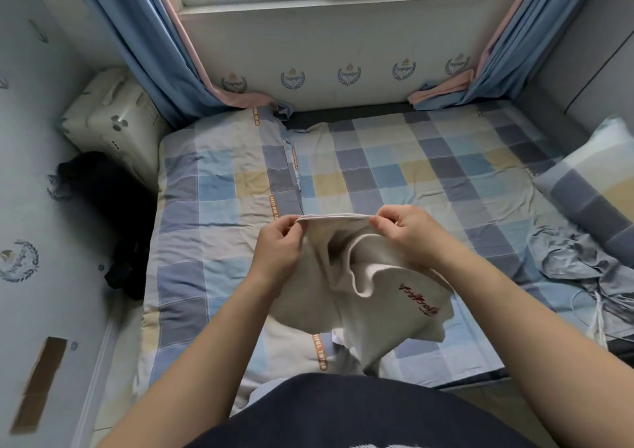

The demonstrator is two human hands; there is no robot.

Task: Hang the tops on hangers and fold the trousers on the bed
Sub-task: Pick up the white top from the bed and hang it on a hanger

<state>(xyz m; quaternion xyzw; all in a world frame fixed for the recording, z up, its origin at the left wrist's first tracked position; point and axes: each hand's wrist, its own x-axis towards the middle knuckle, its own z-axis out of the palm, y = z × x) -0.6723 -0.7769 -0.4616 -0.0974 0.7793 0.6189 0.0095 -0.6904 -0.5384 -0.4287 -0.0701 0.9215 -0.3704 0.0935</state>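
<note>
Cream garment [377,296]: held in the air above the near half of the bed [223,180], in front of the person's body. Its top hem is stretched taut and level, running left to right between the two hands. The rest of the cloth hangs from that hem towards the person and towards the near right, so the long axis runs from the hem down to the lower right. The lowest corner hangs close to the near edge of the bed; whether it touches cannot be told.

Left hand [279,246]: forearm reaching forward, back of the hand to the camera, fingers curled, pinching the left end of the hem.

Right hand [408,231]: forearm angled in from the right, thumb and curled fingers pinching the right end of the hem.

Appearance: plain cream knit, a paler band along an inner folded edge, and red stitched script lying slantwise on the lower right part. Whether it is a top or trousers cannot be told.

Also noted: a crumpled grey garment [579,269] with a white cord on the right side of the bed, beside a checked pillow [590,190].
</note>
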